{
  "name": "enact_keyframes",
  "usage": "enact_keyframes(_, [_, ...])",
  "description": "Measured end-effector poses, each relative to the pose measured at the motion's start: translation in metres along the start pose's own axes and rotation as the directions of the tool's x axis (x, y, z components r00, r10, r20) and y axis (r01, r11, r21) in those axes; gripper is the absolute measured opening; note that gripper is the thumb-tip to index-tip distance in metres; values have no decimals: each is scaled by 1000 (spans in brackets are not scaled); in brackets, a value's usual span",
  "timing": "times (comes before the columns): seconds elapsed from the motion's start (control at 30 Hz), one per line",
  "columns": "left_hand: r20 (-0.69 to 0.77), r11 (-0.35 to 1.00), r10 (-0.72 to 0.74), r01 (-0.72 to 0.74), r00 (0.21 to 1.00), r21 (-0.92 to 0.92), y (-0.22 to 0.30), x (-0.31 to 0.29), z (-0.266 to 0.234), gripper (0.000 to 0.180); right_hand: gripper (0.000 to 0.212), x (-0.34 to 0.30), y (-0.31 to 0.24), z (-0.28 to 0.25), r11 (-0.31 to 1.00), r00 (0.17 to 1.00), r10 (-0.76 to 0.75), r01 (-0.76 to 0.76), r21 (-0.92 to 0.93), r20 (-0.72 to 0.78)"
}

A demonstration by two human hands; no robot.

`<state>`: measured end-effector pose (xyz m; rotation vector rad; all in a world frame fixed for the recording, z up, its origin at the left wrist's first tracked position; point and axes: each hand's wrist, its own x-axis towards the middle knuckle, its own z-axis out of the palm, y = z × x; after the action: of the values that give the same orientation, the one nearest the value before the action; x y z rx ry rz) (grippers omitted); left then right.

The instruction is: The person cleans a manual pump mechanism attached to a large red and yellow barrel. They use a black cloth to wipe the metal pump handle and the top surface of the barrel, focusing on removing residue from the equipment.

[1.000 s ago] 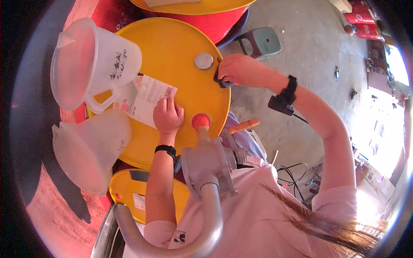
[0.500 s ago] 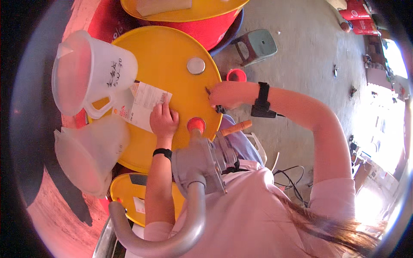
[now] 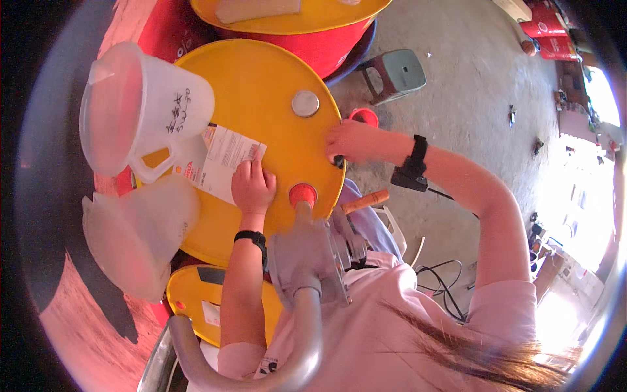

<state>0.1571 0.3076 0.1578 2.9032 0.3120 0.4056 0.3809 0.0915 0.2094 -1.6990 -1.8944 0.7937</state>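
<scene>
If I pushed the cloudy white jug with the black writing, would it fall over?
The jug is probably light for its size, as it looks like cloudy plastic. It might tip if pushed high up, since it looks narrower at the bottom. On its side, it likely wouldn't roll far: its handle sticks out.

A translucent jug (image 3: 183, 104) with dark handwriting has a second jug (image 3: 140, 225) beside it, both rims toward the left of the view. Beyond, a red drum (image 3: 313, 49) with a yellow top bears a pale slab (image 3: 258, 9). A green stool (image 3: 403, 72) stands on the grey floor (image 3: 470, 98), a red cup (image 3: 367, 117) near it. Black cable (image 3: 446, 291) lies loosely looped; red containers (image 3: 554, 47) sit far off, upper right.
</scene>
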Motion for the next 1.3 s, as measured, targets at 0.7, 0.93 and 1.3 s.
enact_keyframes(0.7, [16, 999, -4, 3, 1000, 37, 3, 0, -1, 55, 23, 8, -9, 49, 964, 978, -149, 111, 241, 145])
enact_keyframes(0.93, [25, 998, -17, 15, 1000, 61, 4, 0, 0, 52, 20, 16, -15, 55, 990, 936, -142, 133, 50, 323])
enact_keyframes(1.3, [-4, 999, -10, 10, 1000, 52, 1, -2, 3, 49, 11, 30, 11, -13, 871, 993, -19, 74, -487, 116])
